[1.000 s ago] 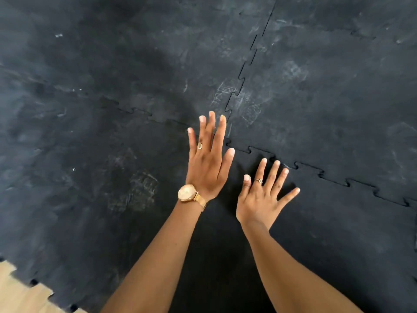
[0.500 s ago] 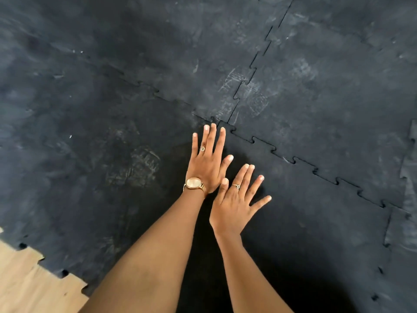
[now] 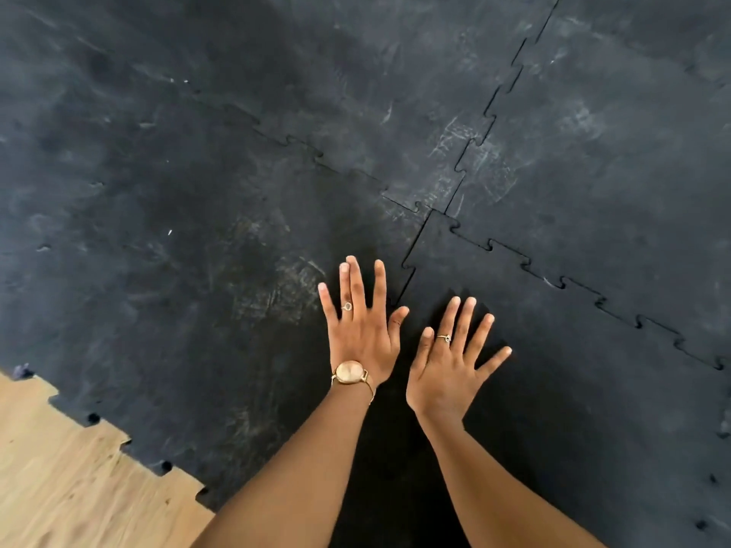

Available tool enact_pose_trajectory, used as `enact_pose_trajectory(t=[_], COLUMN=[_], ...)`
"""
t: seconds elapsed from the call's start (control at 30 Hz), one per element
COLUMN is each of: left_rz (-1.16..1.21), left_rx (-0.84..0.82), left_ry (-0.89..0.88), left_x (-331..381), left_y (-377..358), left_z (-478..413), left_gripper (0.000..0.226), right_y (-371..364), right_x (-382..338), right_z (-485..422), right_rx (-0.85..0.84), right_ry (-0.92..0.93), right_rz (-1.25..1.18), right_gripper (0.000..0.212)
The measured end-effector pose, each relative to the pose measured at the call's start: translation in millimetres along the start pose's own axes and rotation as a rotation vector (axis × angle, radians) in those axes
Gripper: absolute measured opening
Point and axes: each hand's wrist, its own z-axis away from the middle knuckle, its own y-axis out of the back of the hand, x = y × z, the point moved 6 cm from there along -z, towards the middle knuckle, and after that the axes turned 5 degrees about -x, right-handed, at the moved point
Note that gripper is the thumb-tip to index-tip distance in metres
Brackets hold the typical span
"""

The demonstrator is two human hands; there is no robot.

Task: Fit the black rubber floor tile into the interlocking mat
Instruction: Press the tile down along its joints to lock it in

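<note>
The black rubber tile [image 3: 561,389] lies flat at the lower right, its toothed far edge meshed with the mat [image 3: 593,172] beyond it. Its left edge runs along a jigsaw seam [image 3: 411,267] toward the worn tile [image 3: 178,270] on the left. My left hand [image 3: 362,330] is spread flat, palm down, on that worn tile just left of the seam; it wears a gold watch and a ring. My right hand [image 3: 449,365] lies flat with fingers apart on the black tile, just right of the seam. Neither hand holds anything.
Bare wooden floor [image 3: 67,476] shows at the lower left, beyond the mat's toothed outer edge [image 3: 130,444]. Another seam [image 3: 494,108] runs away from the four-tile corner [image 3: 435,211]. Pale scuff marks cover the far tiles.
Both hands have slid back toward me along the seam, away from the four-tile corner, still flat. The view has shifted, showing more wooden floor at the lower left.
</note>
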Motion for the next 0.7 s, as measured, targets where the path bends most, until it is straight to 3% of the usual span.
enact_pose_trajectory(t=[0.5, 0.6, 0.7], left_rz=[-0.047, 0.015, 0.182], left_rx=[-0.086, -0.097, -0.084], left_ry=[-0.051, -0.064, -0.211], left_x=[-1.6, -1.9, 4.5], left_y=[-4.6, 2.9, 21.6], left_z=[-4.4, -0.4, 10.2], left_gripper=[0.082, 0.081, 0.078], right_y=[1.8, -6.1, -5.4], right_x=[-1.4, 15.0, 34.2], right_z=[32.1, 77.9, 99.4], right_rx=[-0.184, -0.217, -0.281], right_ry=[0.107, 0.226, 0.255], right_rz=[0.023, 0.162, 0.233], right_gripper=[0.064, 0.062, 0.059])
